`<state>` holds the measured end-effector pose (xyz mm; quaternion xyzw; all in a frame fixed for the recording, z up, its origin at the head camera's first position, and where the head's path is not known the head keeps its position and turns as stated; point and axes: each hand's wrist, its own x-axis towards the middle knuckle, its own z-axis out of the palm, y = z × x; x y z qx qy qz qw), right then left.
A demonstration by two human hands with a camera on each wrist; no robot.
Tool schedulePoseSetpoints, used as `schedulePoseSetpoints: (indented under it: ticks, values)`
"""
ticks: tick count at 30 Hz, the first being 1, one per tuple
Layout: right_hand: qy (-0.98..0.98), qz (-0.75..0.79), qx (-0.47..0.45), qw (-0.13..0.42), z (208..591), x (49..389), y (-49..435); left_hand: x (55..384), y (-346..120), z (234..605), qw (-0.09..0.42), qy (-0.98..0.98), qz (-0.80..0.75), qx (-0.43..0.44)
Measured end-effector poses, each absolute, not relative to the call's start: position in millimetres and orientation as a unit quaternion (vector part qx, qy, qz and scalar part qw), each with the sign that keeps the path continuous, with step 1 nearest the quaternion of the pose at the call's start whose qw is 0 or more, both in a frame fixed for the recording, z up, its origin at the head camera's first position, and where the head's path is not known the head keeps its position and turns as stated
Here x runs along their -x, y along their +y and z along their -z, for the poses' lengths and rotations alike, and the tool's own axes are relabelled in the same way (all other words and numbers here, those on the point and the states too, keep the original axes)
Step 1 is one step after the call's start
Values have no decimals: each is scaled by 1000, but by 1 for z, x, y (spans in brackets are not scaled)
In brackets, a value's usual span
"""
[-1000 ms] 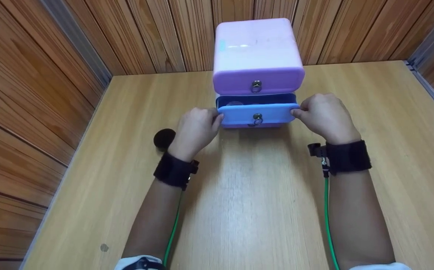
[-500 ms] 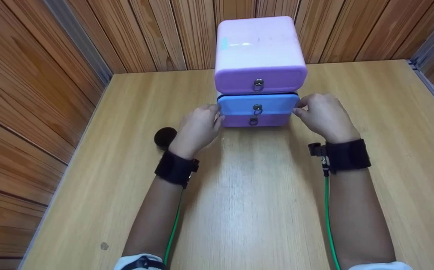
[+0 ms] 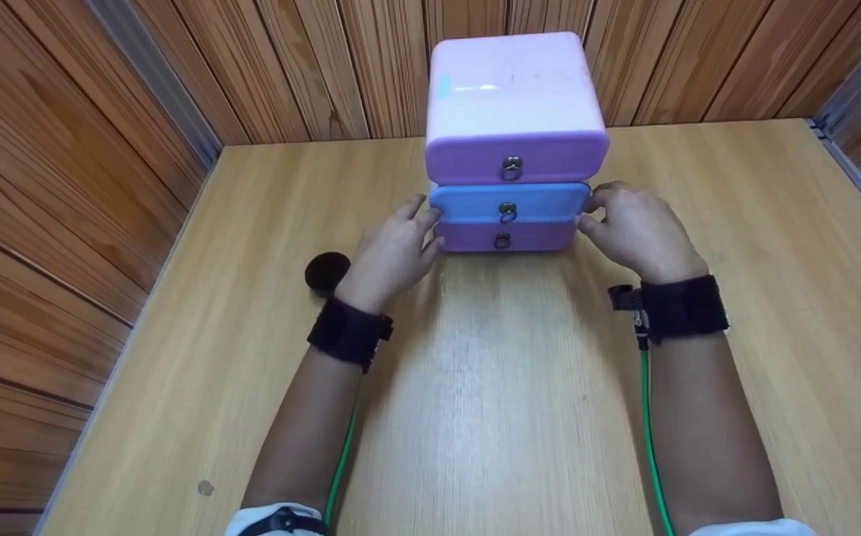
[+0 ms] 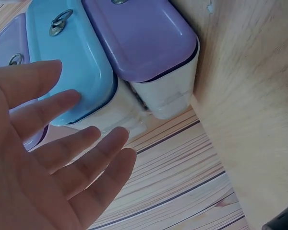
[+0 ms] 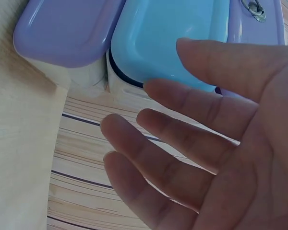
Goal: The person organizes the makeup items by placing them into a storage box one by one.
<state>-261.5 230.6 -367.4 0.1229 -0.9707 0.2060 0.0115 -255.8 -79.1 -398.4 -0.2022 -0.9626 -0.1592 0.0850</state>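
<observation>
A small three-tier drawer box (image 3: 516,89) stands at the back of the table, its pink top over a purple drawer (image 3: 468,160), a blue drawer (image 3: 468,204) and a lower purple drawer (image 3: 468,237). Each front carries a metal ring pull. The blue front sits in line with its tier. At its left end is my left hand (image 3: 389,257), fingers spread and relaxed, as the left wrist view confirms. My right hand (image 3: 643,231) is at the right end, fingers loosely extended, with thumb and forefinger beside the blue front (image 5: 173,38). Neither hand grips anything.
A round black object (image 3: 326,274) lies on the wooden table (image 3: 505,417), left of my left hand. Wood-panelled walls (image 3: 371,67) rise behind and at the sides. Green cables (image 3: 650,439) run from both wrist cameras along the forearms.
The blue drawer, pulled partway out a second ago, has slid back into the box. Both hands have let go of its ends, and their fingers have loosened.
</observation>
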Motion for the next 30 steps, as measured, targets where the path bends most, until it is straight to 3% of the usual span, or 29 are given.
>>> schedulePoseSetpoints:
  ticks: [24, 30]
  values:
    - [-967, -223, -122, -18, 369, 262, 228, 253, -81, 400, 90, -957, 169, 216]
    - [-968, -210, -128, -57, 372, 264, 230, 253, -81, 402, 84, -958, 169, 215]
